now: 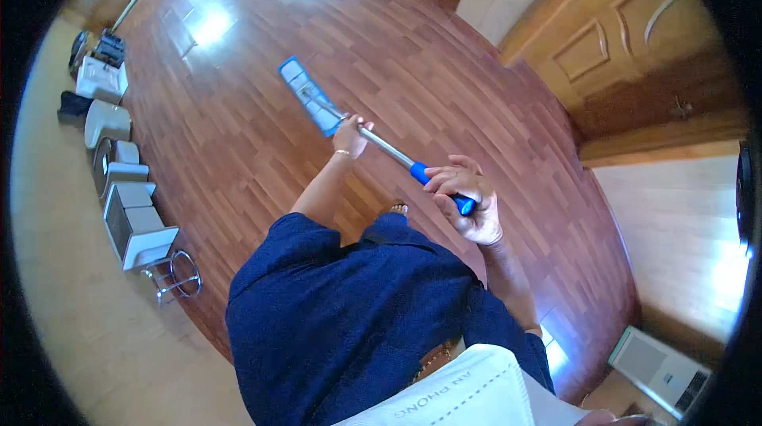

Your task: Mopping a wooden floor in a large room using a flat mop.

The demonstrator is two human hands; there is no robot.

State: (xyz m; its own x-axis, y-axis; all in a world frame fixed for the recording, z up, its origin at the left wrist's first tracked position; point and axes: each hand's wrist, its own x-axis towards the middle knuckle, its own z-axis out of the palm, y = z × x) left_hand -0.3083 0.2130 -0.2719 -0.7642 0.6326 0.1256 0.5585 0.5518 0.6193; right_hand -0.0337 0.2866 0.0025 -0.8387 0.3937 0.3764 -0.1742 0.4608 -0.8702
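I hold a flat mop with both hands. Its blue rectangular head [308, 96] lies on the reddish wooden floor [444, 85] ahead of me. My left hand [352, 136] grips the silver pole [386, 149] low down, near the head. My right hand [470, 202] is closed around the blue grip [421, 174] at the pole's top end. My dark blue sleeves and top fill the lower middle of the view.
A row of white and grey chairs [119, 180] lines the wall on the left, with a chrome stool frame [176, 275] beside them. A wooden door [635, 45] stands at the upper right. A white boxy unit [659, 369] sits at the lower right.
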